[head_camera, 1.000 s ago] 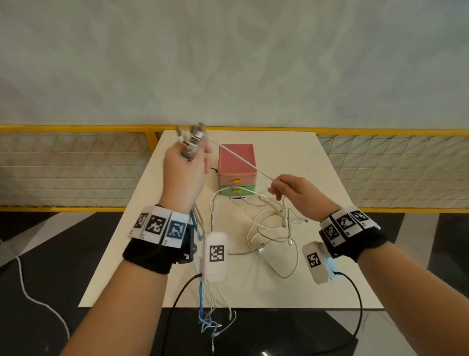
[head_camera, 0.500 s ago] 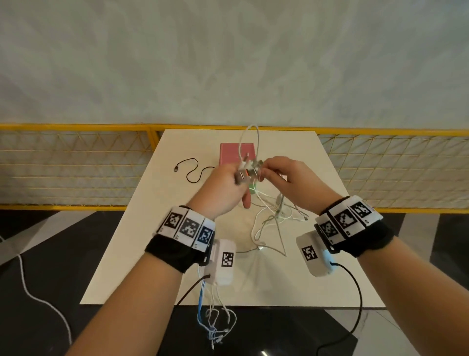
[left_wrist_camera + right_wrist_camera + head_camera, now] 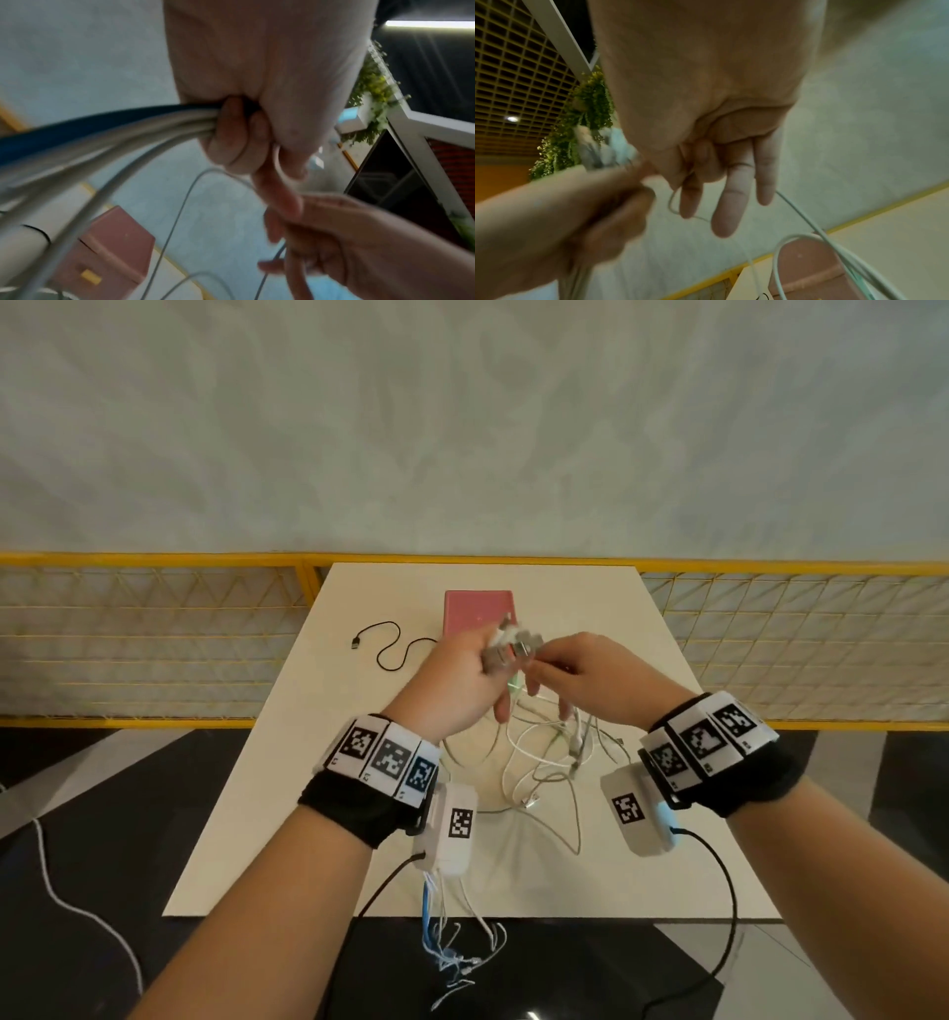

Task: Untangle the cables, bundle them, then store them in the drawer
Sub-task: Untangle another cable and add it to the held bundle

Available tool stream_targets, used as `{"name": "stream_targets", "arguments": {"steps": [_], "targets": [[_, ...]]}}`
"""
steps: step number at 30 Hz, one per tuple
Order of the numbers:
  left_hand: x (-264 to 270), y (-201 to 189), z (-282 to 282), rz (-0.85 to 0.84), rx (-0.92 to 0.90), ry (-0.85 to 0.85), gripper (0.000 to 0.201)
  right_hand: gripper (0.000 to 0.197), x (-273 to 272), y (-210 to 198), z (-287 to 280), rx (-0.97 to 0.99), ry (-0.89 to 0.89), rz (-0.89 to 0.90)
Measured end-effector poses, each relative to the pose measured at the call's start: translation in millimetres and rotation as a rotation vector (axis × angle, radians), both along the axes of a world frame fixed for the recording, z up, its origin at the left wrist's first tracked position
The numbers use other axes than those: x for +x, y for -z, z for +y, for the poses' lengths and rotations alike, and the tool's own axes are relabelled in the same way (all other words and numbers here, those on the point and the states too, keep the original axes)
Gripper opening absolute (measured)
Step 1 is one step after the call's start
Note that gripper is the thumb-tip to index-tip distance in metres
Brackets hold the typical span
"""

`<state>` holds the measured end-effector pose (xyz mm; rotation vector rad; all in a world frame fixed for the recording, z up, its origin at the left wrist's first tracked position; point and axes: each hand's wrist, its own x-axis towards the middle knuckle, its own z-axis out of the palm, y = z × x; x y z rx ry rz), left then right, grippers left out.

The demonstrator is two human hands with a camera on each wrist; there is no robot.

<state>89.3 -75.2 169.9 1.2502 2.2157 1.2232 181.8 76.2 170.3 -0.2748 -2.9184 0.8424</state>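
Observation:
Over the table my left hand [image 3: 462, 683] grips a bundle of cable plugs [image 3: 508, 650]. Its blue and grey cables [image 3: 123, 130] run back past my wrist and hang below the table edge [image 3: 441, 942]. My right hand [image 3: 580, 677] meets it from the right and pinches a thin white cable [image 3: 798, 211] between thumb and forefinger, with the other fingers [image 3: 727, 205] stretched out. A tangle of white cables [image 3: 544, 755] lies on the table beneath both hands. The pink drawer box [image 3: 477, 613] stands just behind them, drawer closed, yellow handle [image 3: 90, 277] showing.
A black cable [image 3: 387, 645] lies loose on the white table [image 3: 642, 865] left of the box. A yellow mesh railing [image 3: 154, 634] runs behind the table. On the dark floor at the left lies a white cord [image 3: 77, 906].
My left hand came down from the upper left with the plugs, and my right hand rose from the tangle to meet it. The cable stretched between them has gone slack.

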Motion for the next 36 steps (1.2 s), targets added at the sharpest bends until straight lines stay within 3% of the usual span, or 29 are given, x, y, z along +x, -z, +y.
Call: {"name": "stream_targets", "arguments": {"steps": [3, 6, 8, 10, 12, 14, 17, 18, 19, 22, 25, 32, 36], "targets": [[-4, 6, 1, 0.017, -0.087, -0.02, 0.026, 0.017, -1, 1, 2, -0.056, -0.079, 0.135], [-8, 2, -2, 0.104, 0.092, -0.232, 0.028, 0.02, -3, 18, 15, -0.229, -0.055, 0.126], [-11, -4, -6, 0.076, 0.261, -0.349, 0.028, 0.024, -3, 36, 26, -0.3, -0.009, 0.075], [-17, -10, -10, -0.012, 0.399, -0.428, 0.027, 0.026, -2, 53, 37, -0.292, 0.04, 0.019], [-23, -13, -14, -0.021, 0.413, -0.468, 0.021, 0.026, -2, 63, 45, -0.231, 0.066, 0.007], [-25, -12, -15, -0.004, 0.342, -0.45, 0.012, 0.025, -4, 63, 47, -0.15, 0.059, 0.02], [-20, -4, -9, 0.075, 0.205, -0.296, 0.05, 0.024, -12, 50, 42, -0.051, 0.01, 0.035], [-17, -2, -5, 0.101, 0.119, -0.23, 0.054, 0.025, -14, 44, 38, -0.014, -0.016, 0.053], [-14, 2, 1, 0.112, 0.022, -0.175, 0.051, 0.024, -17, 38, 34, 0.024, -0.044, 0.09], [-6, 9, 10, 0.017, -0.152, -0.085, 0.014, 0.014, -21, 22, 24, 0.086, -0.118, 0.282], [-9, 10, 10, 0.014, -0.063, -0.17, 0.025, 0.012, -22, 25, 32, 0.026, -0.095, 0.363], [-20, -9, -4, 0.03, 0.219, -0.371, 0.026, 0.017, -21, 65, 56, -0.051, 0.236, 0.152], [-25, -16, -12, 0.012, 0.33, -0.398, 0.031, 0.015, -23, 74, 68, -0.061, 0.286, 0.109]]}}
